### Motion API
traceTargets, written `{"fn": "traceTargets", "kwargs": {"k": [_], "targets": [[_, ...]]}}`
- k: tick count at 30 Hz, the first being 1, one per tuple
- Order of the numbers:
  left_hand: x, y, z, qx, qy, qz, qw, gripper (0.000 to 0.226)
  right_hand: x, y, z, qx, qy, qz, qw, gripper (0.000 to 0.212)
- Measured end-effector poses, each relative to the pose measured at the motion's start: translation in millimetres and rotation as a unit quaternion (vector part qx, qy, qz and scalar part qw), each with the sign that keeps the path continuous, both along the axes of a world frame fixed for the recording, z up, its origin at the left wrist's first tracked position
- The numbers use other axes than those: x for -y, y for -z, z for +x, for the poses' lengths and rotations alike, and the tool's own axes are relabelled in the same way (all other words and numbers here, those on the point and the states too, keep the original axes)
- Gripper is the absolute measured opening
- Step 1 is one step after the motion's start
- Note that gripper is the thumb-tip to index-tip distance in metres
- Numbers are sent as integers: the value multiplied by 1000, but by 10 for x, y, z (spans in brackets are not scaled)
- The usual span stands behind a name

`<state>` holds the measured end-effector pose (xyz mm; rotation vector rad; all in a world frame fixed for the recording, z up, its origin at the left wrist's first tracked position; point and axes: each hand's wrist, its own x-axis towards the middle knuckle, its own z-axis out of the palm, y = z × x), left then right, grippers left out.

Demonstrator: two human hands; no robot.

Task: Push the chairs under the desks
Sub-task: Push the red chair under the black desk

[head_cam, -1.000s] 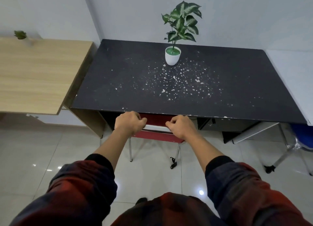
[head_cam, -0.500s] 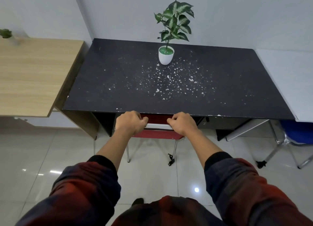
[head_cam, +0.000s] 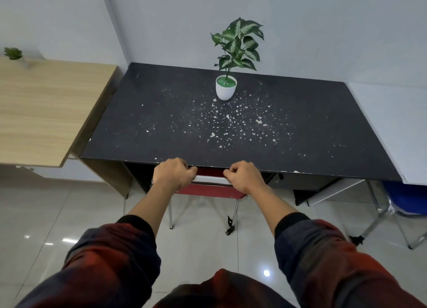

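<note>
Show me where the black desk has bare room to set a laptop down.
The black desk is bare on its left side, from its left edge to the potted plant, and along its right side. White flecks litter the middle. Both hands, left hand and right hand, grip the red chair at the front edge.

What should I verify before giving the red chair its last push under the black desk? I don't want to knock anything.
1. Left hand closed on the red chair backrest: ok.
2. Right hand closed on the backrest: ok.
3. Chair back at the black desk front edge, seat hidden beneath: ok.
4. Space under the desk for the chair legs: cannot tell.
5. Potted plant upright, far from the front edge: ok.
6. Blue chair to the right under its desk: not ok, sticking out.
</note>
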<state>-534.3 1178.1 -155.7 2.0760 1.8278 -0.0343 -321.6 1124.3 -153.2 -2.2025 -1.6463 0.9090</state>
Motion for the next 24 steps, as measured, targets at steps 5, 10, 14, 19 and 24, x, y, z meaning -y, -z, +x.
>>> {"fn": "traceTargets", "kwargs": {"k": [5,10,14,19,24], "targets": [[-9,3,-4,1,-2,-1,1000,40,-14,-6,0,5,2,1,1000,37],[-8,6,11,-3,-10,-1,1000,40,-12,8,-7,14,21,6,1000,33],[32,41,43,1,-51,52,997,43,15,-26,-53,69,58,28,996,35],[188,144,29,42,-119,81,989,60,103,-35,-175,135,138,38,980,36],[329,266,-295,187,-56,80,977,67,285,75,-426,143,192,37,970,56]]}}
